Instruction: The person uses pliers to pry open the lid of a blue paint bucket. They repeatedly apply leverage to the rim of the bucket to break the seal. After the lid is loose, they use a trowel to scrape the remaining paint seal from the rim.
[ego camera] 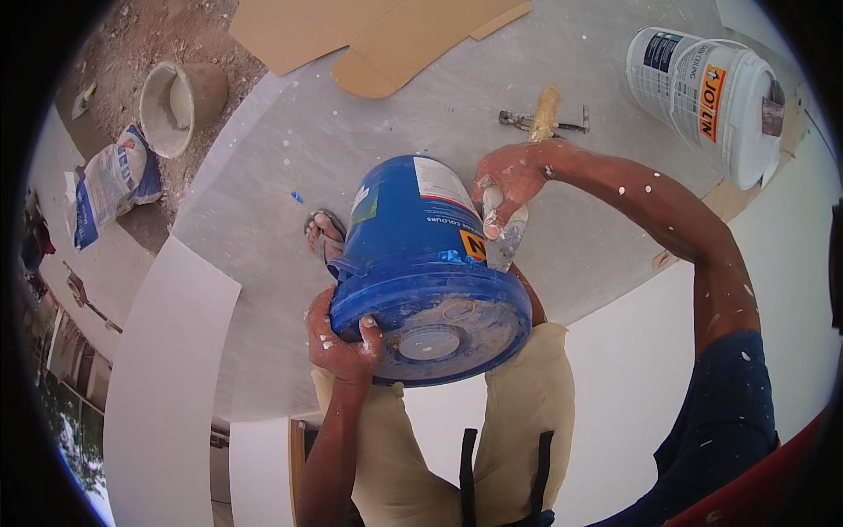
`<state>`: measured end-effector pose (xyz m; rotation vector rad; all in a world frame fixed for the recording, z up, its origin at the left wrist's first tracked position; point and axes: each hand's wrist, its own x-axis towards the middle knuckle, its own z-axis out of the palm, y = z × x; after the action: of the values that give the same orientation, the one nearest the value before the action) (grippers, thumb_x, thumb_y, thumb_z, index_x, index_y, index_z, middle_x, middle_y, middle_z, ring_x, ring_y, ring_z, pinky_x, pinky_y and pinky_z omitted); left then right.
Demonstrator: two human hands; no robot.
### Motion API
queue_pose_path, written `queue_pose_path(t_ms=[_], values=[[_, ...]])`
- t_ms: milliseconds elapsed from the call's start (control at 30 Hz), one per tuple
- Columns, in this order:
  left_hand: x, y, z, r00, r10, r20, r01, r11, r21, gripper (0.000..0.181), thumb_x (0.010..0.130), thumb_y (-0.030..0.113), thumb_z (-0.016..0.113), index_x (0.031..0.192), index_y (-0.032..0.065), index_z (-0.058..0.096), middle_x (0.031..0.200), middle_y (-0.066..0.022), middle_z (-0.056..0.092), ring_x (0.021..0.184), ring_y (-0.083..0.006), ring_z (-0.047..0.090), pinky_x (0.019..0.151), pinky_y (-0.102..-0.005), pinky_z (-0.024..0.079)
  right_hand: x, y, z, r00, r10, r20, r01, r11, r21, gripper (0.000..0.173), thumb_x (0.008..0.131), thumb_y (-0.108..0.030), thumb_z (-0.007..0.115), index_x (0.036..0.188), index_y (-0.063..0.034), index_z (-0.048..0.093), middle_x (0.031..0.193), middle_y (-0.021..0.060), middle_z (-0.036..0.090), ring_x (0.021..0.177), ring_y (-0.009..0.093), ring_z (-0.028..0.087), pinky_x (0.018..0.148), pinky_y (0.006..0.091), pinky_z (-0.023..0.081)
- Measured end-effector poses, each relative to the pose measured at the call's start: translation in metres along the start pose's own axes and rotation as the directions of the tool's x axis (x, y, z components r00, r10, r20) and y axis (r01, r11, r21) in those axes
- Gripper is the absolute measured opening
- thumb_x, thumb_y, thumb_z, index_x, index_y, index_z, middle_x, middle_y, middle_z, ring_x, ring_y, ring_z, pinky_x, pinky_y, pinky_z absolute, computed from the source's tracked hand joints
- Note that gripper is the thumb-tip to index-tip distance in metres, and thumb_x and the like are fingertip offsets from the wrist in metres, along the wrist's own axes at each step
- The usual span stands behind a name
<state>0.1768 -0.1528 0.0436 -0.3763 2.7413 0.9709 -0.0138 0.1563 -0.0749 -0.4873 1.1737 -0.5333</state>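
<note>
A blue plastic paint bucket [388, 211] is tipped so that its round blue lid [484, 336] faces me, close to my knees. The lid is dusty, with a round plug at its middle. My left hand [346, 336] grips the lid's rim on the left, thumb on the lid's face. In my right hand [510, 178] is a putty knife [510, 240] with a whitish, stained metal blade. The blade's end meets the lid's rim, and its handle is hidden by the hand. Torn blue plastic [450, 255] sticks up along the rim beside it. White splashes mark both hands.
A dark-handled tool [517, 120] lies beyond my right hand, crossed by a yellowish cylinder [545, 109]. A white Jotun bucket [698, 92] stands at right. Cardboard [395, 39] covers the far floor. At left are a grimy bucket [214, 99] and a bag [115, 188]. My sandalled foot [324, 236] is beside the bucket.
</note>
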Motion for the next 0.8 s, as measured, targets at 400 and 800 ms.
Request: queue_pose_path(t_ms=[400,800], values=[[0.002,0.004,0.000,0.999,-0.033,0.029,0.034,0.999,-0.025,0.057,0.092,0.040,0.063,0.126,-0.0063,0.056,0.115,-0.0215,0.062,0.103,-0.0321,0.064,0.090,-0.0403,0.052,-0.080,-0.086,-0.014,0.926,0.063,-0.373,-0.239,0.861,-0.449,0.048,0.077,-0.044,0.082,0.114,-0.0142,0.075,0.091,0.0084,0.074,0.085,0.024,0.072,0.074,0.0365,0.056],[0.000,0.010,-0.009,0.998,-0.034,0.055,0.034,0.999,0.005,0.053,0.086,0.030,0.068,0.126,-0.0018,0.057,0.114,-0.0211,0.063,0.100,-0.0365,0.065,0.086,-0.0415,0.054,-0.123,-0.073,0.050,0.799,0.261,-0.542,-0.427,0.881,-0.206,0.049,0.081,-0.048,0.074,0.114,-0.0118,0.071,0.101,0.0127,0.072,0.096,0.031,0.069,0.084,0.0443,0.054]])
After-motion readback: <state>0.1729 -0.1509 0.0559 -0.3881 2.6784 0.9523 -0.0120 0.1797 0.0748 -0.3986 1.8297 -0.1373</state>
